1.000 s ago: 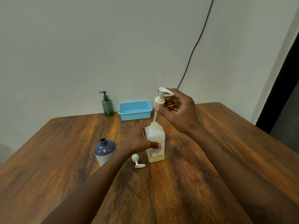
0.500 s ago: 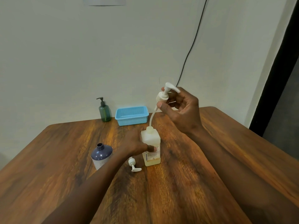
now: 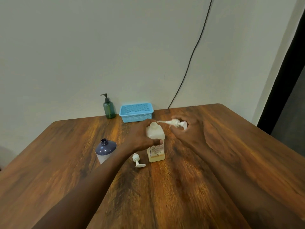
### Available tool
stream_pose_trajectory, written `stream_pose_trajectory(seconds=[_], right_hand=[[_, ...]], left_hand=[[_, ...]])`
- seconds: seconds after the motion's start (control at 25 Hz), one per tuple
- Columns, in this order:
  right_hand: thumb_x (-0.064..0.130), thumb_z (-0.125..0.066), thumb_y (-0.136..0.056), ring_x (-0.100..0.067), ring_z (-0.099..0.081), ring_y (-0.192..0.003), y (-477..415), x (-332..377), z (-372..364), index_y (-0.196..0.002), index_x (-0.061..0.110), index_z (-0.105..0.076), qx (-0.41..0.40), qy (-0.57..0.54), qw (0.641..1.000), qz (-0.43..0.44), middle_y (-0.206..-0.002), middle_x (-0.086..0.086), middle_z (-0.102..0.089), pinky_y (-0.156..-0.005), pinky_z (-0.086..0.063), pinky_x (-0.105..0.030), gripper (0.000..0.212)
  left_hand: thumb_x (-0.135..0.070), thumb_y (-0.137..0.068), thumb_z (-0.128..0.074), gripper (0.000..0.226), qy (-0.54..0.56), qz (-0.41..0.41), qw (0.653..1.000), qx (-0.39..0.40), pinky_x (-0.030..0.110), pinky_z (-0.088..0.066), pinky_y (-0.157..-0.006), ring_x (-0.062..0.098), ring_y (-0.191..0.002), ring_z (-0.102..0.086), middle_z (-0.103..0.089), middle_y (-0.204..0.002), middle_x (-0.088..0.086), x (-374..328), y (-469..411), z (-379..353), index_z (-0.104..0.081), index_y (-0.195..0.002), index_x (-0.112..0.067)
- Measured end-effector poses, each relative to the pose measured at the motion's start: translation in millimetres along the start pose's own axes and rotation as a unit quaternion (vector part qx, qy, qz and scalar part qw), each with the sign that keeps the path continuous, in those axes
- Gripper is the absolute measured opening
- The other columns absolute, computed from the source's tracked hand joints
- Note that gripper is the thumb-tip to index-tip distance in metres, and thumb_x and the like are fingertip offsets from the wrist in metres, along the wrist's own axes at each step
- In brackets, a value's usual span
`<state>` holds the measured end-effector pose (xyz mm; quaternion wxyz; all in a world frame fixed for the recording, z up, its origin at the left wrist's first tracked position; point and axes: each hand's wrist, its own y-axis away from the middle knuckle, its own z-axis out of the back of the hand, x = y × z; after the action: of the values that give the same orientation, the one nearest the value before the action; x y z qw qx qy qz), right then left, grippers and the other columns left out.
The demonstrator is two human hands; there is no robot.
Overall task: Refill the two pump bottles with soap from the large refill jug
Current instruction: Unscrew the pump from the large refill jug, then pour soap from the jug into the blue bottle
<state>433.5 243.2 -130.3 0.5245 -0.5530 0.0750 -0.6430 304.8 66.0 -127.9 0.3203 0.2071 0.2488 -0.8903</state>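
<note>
A translucent square bottle (image 3: 156, 148) with a little yellow soap at the bottom stands uncapped mid-table. My left hand (image 3: 142, 138) grips it round the upper body. To its right, my right hand (image 3: 188, 132) holds its white pump head (image 3: 177, 123) low and on its side, the dip tube pointing left toward the bottle's neck, outside the opening. A purple bottle (image 3: 105, 150) with an open neck stands to the left. A second white pump head (image 3: 137, 161) lies on the table between the two bottles.
A green pump bottle (image 3: 109, 108) and a light blue basket (image 3: 136, 112) stand at the table's far edge by the wall. A black cable (image 3: 189, 61) runs down the wall behind the wooden table (image 3: 165, 195).
My right hand pulled the pump and its tube up out of the translucent bottle, then swung it down to the right, near the table. My left hand stayed on the bottle.
</note>
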Motion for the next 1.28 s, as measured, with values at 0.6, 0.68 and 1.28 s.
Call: stream_pose_trajectory(seconds=[0.6, 0.68, 1.28], right_hand=[[0.063, -0.067, -0.081, -0.007, -0.065, -0.066, 49.7, -59.5, -35.6, -0.084, 0.027, -0.071, 0.159, 0.231, 0.938, -0.203, -0.071, 0.015, -0.067, -0.066, -0.062, -0.038, 0.036], [0.057, -0.070, -0.082, -0.009, -0.069, -0.083, 47.5, -57.8, -36.3, -0.104, 0.025, -0.073, 0.162, 0.219, 0.938, -0.212, -0.093, 0.011, -0.073, -0.076, -0.062, -0.039, 0.039], [0.018, -0.083, -0.083, -0.013, -0.063, -0.111, 4.2, -17.4, -63.1, -0.143, 0.044, -0.032, 0.320, -0.149, 0.919, -0.178, -0.132, 0.002, -0.057, -0.076, -0.059, -0.024, 0.083]], left_hand=[[-0.045, -0.069, -0.089, 0.078, 0.006, -0.003, 1.000, -0.020, 0.034, -0.053, -0.096, 0.017, -0.121, -0.059, -0.062, -0.135, -0.002, 9.1, 15.1, 3.5, -0.054, -0.135, -0.022], [-0.047, -0.068, -0.090, 0.081, 0.004, 0.000, 1.000, -0.025, 0.037, -0.053, -0.098, 0.018, -0.123, -0.059, -0.061, -0.136, -0.002, 12.6, 17.3, 8.0, -0.053, -0.136, -0.022], [-0.059, -0.066, -0.088, 0.097, 0.028, 0.060, 0.996, -0.058, 0.015, -0.039, -0.086, 0.013, -0.130, -0.052, -0.052, -0.149, 0.000, 80.8, 76.4, 87.3, -0.044, -0.147, -0.028]])
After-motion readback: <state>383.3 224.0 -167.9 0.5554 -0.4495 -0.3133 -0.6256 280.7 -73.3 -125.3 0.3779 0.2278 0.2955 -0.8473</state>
